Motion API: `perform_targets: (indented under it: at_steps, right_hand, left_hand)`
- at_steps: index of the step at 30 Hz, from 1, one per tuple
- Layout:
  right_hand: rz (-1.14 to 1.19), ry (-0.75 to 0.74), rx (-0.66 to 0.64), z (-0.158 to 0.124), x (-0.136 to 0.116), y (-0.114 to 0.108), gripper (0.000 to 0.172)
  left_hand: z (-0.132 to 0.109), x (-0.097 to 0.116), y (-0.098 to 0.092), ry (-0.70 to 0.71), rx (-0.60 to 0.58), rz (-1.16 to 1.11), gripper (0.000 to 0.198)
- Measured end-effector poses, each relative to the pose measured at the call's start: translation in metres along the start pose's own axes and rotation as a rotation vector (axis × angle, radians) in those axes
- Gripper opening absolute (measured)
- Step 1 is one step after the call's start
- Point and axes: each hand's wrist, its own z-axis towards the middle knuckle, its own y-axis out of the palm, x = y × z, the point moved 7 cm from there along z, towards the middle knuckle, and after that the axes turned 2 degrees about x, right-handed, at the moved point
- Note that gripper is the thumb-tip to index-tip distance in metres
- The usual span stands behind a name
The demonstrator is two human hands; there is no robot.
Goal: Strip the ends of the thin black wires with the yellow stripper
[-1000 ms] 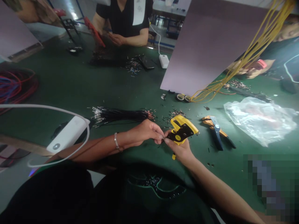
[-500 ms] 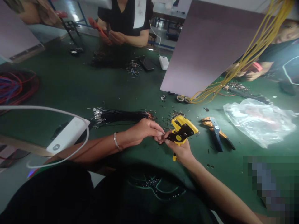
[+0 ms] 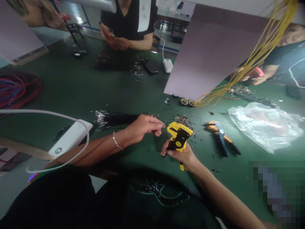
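Note:
My right hand [image 3: 182, 155] is wrapped round the grip of a yellow and black wire stripper [image 3: 180, 137], whose head points up and to the left. Thumb and forefinger of my left hand [image 3: 146, 128] pinch a thin wire [image 3: 164, 126]; only its short end shows, close to the stripper's jaws. I cannot tell whether the end touches them. Behind my left hand lies a bundle of black wires [image 3: 116, 118] with bright ends on its left side. Just beyond the stripper's head is a pile of small wire scraps [image 3: 183, 119].
An orange and dark blue stripping tool [image 3: 220, 136] lies right of my right hand, beside a clear plastic bag [image 3: 264, 124]. A white power bank [image 3: 70, 138] with a cable sits at left. Yellow wires [image 3: 252, 66] hang at right. Co-workers hold red tools across the green table [image 3: 95, 92].
The stripper has turned more upright and shifted slightly left. My left hand has moved up a little and apart from my right fingers, with the wire end now near the jaws.

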Motion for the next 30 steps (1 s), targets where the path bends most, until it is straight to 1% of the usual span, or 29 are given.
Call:
perform_targets:
  at_steps: [4, 7, 15, 22, 30]
  right_hand:
    - [0.002, 0.018, -0.015, 0.000, 0.002, 0.001, 0.024]
    - [-0.004, 0.032, -0.017, 0.000, 0.003, 0.001, 0.024]
    - [0.023, 0.042, -0.033, 0.000, 0.007, 0.001, 0.022]
    - [0.017, 0.050, -0.034, 0.000, 0.007, 0.002, 0.021]
    - [-0.004, 0.067, 0.005, 0.000, 0.008, 0.002, 0.024]
  left_hand:
    - [-0.003, 0.006, 0.003, 0.050, 0.030, 0.084, 0.012]
    - [-0.005, 0.012, 0.005, 0.111, 0.028, 0.158, 0.012]
    - [-0.009, 0.027, 0.009, 0.253, -0.018, 0.403, 0.015]
    - [-0.011, 0.029, 0.011, 0.292, -0.026, 0.485, 0.019]
    - [-0.011, 0.029, 0.010, 0.239, -0.026, 0.514, 0.016]
